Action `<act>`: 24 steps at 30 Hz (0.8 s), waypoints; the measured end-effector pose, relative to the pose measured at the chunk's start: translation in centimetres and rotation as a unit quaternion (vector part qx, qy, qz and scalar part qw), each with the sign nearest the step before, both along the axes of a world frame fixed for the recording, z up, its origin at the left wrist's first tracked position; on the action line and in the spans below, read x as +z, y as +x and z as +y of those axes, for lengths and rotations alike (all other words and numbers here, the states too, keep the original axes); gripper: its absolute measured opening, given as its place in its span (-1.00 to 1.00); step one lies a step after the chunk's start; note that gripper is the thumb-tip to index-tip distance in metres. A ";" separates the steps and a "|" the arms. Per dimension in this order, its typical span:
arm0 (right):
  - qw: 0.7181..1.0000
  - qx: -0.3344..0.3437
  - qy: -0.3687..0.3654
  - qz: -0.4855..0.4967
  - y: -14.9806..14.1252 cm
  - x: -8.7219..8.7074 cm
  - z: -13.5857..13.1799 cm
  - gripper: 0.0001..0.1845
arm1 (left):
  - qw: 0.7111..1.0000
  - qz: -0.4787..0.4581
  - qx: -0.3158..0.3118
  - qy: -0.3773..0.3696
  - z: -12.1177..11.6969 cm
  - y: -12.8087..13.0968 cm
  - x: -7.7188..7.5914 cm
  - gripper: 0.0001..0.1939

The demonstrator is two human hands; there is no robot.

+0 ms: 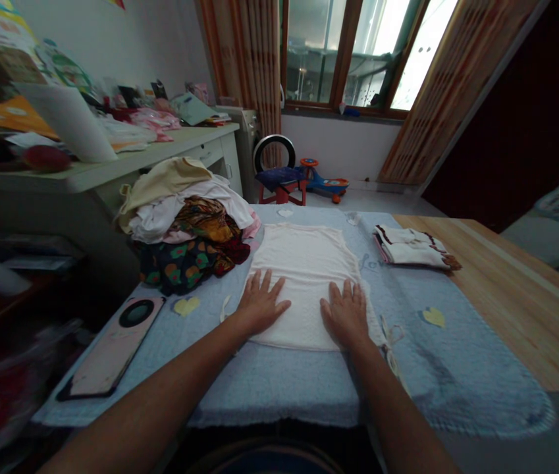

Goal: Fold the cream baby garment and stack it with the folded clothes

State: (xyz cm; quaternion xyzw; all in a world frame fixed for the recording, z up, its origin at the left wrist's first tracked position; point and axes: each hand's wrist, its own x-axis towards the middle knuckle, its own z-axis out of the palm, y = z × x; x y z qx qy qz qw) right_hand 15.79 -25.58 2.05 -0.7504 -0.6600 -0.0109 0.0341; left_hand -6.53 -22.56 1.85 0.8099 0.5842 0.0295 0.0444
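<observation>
A white sleeveless child's top (303, 263) lies spread flat on a light blue cloth (289, 395). My left hand (262, 304) rests palm down on the left side of the garment, fingers spread. On its right side my right hand (346, 313) lies flat as well, fingers stretched away from me. Thin white ties (390, 349) trail from the garment's right edge, and another tie (224, 308) shows at the left. Neither hand grips anything; both press on or touch the fabric.
A heap of crumpled clothes (195, 217) sits at the back left. Nearer stands a phone in a pink case (116, 349), lying face down. Folded clothes (412, 247) lie at the right by the bare wooden tabletop (521, 283). A cluttered desk (160, 158) runs along the left wall.
</observation>
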 end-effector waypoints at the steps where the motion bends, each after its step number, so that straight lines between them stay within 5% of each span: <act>1: 1.000 0.001 0.001 0.002 0.0 0.0 0.0 -0.35 | 1.000 0.000 0.003 -0.007 0.0 0.1 0.1 -0.28; 6: 1.000 -0.001 0.005 0.012 0.1 -0.1 0.1 -0.35 | 0.999 0.007 0.013 -0.048 0.7 0.8 1.2 -0.28; 9: 1.000 -0.001 0.004 0.015 0.1 -0.2 0.1 -0.34 | 1.000 0.002 -0.006 -0.012 1.9 1.4 1.4 -0.41; 15: 1.000 0.003 0.005 0.015 0.2 -0.2 0.1 -0.36 | 0.999 -0.009 -0.009 0.032 3.6 1.7 0.0 -0.45; 24: 0.999 0.015 -0.024 0.016 0.8 0.3 0.2 -0.33 | 1.000 -0.003 0.005 0.026 3.2 1.6 -1.0 -0.27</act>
